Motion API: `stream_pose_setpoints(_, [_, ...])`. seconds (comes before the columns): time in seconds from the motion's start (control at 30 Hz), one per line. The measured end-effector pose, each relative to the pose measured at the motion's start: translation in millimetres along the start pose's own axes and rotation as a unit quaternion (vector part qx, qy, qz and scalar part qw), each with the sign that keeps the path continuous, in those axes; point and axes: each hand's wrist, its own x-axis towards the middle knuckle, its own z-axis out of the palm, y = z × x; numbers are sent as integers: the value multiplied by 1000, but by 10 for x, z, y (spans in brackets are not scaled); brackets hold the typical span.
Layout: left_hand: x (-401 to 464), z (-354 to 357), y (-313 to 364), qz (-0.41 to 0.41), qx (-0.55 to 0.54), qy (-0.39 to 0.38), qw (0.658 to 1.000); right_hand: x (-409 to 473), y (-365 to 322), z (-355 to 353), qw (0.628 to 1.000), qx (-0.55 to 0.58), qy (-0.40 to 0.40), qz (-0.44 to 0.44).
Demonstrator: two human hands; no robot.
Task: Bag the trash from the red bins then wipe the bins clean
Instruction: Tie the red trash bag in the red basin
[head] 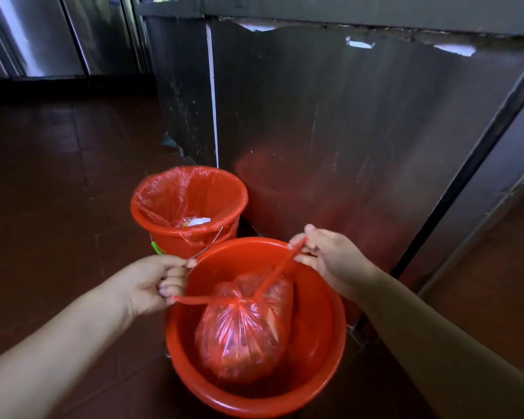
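Left hand (152, 285) at centre-left, fingers curled, grip pinching one twisted red bag tail (194, 300) that runs taut from the knot out over the near bin's left rim. Far red bin (164, 219) stands on the dark red tile floor (43, 192), just behind the near one and touching or almost touching it; a red liner bag (179, 189) is folded over its rim, some pale trash (195, 221) at the bottom, a wire handle with a green grip piece (155, 247) hanging on its near-left side. Near red bin (321, 328) sits lower centre, unlined, holding the tied red trash bag (242, 334), which lies inside it, knot (243, 300) up. Right hand (324, 255) over the bin's far-right rim, grip pinching the other bag tail (280, 273), pulled taut diagonally. Stainless steel cabinet panel (360, 131) stands upright behind both bins, torn white film along its top edge.
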Motion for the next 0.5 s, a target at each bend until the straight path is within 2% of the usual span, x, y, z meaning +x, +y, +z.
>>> stream_pose_setpoints(0.1, [-77, 365, -122, -13, 36, -81, 996, 33, -134, 280, 991, -123, -36, -49])
stream_pose_setpoints(0.2, [-125, 693, -229, -16, 83, -134, 987, 7, -208, 507, 980, -166, -76, -79])
stream_pose_setpoints(0.27, [-141, 825, -239, -3, 101, -129, 986, -17, -246, 574, 984, -137, -82, -81])
stream_pose_setpoints(0.37, [-147, 879, -205, 3, 71, -98, 993, -19, -194, 546, 996, -65, -35, -59])
stream_pose_setpoints(0.43, [-165, 865, -201, -10, 47, -98, 994, -35, -38, 521, 1000, 17, 1, 8])
stream_pose_setpoints(0.5, [-189, 862, -215, -19, 33, -104, 994, -102, 219, 530, 998, 16, 1, 69])
